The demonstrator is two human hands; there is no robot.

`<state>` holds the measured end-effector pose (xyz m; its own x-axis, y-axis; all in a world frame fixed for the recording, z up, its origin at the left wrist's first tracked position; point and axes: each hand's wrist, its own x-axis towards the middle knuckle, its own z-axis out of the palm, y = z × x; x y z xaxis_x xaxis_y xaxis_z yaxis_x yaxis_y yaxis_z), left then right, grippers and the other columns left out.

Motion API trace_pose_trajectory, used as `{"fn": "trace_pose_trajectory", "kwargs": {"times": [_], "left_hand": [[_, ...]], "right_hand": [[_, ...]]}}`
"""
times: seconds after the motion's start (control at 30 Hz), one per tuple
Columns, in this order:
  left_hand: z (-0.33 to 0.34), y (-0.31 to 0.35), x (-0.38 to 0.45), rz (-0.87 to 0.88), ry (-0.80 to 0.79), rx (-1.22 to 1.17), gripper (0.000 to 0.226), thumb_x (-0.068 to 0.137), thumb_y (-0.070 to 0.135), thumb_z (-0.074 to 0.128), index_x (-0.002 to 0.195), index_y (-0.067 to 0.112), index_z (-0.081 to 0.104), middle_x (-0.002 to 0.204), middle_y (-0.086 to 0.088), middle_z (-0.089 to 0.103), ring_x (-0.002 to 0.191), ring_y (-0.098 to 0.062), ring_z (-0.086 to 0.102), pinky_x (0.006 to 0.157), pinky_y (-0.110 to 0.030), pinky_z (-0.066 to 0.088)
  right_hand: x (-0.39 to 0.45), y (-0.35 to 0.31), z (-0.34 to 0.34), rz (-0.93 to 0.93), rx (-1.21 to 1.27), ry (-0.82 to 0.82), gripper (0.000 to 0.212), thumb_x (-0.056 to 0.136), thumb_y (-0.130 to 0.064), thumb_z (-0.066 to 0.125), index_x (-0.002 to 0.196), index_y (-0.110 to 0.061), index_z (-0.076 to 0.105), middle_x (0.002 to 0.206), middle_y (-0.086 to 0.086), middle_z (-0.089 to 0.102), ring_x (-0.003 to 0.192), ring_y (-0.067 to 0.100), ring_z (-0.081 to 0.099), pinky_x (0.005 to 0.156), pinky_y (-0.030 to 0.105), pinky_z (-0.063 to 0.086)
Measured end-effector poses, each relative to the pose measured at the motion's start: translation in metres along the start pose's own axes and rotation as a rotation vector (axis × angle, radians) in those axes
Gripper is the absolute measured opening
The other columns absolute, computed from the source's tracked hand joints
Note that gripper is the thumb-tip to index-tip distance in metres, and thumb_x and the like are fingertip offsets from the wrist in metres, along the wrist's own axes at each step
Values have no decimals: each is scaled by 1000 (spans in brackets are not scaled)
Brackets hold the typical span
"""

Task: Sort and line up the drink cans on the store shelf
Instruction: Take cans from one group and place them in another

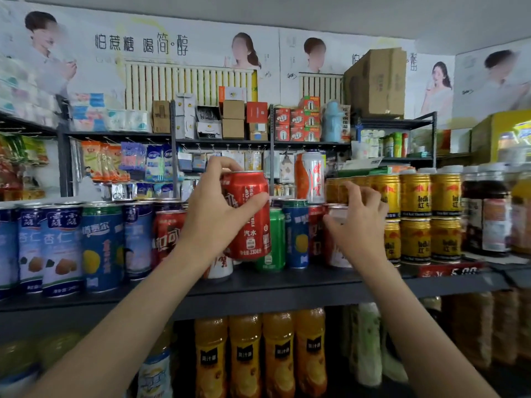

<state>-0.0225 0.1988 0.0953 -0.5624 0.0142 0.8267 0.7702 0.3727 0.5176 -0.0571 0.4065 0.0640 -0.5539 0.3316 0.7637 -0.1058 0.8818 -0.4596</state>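
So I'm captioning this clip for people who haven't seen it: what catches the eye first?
First the red can, lifted in front of the shelf's middle and gripped by the left hand. Beside it the right hand reaches onto a white can in the row. Then the stacked gold cans at right and blue cans at left.

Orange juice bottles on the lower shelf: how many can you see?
4, standing side by side under the can shelf: first, second, third, fourth. More may be hidden behind them, or among the blurred bottles further right.
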Motion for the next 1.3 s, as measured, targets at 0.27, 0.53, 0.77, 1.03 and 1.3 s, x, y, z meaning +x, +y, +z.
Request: {"fn": "trace_pose_trajectory", "kwargs": {"times": [0.27,0.53,0.77,1.03,1.3], "left_hand": [[67,-5,2,-58,-87,-9,42,73,33,73,99,31,39,109,7,52,95,-11,54,77,-33,49],[113,-17,4,-26,-61,112,44,73,31,75,101,27,41,108,4,51,94,-10,51,72,-20,40],[164,-19,2,-32,-111,159,43,76,34,73,100,29,39,106,6,48,95,-11,51,76,-23,40],[214,-24,17,-4,-159,216,45,77,38,71,99,27,33,111,3,52,92,-10,50,71,-20,37],[219,-26,12,125,-152,312,45,88,39,56,123,19,37,127,0,46,115,-15,48,86,-22,38]], "right_hand": [[-6,46,18,74,123,-216,86,76,-27,75,138,-29,15,125,12,45,108,32,54,85,41,48],[-2,81,-29,39,28,-74,81,72,-25,78,130,-28,22,113,13,50,91,31,57,63,34,44],[7,102,-51,14,123,-123,83,66,-27,82,124,-30,23,107,6,53,88,25,54,64,31,42],[3,124,-47,18,226,-176,80,63,-28,83,111,-40,20,97,2,57,90,24,58,75,41,52],[3,127,-45,-43,295,-175,83,63,-26,84,123,-33,27,97,1,59,88,21,60,70,36,53]]}}
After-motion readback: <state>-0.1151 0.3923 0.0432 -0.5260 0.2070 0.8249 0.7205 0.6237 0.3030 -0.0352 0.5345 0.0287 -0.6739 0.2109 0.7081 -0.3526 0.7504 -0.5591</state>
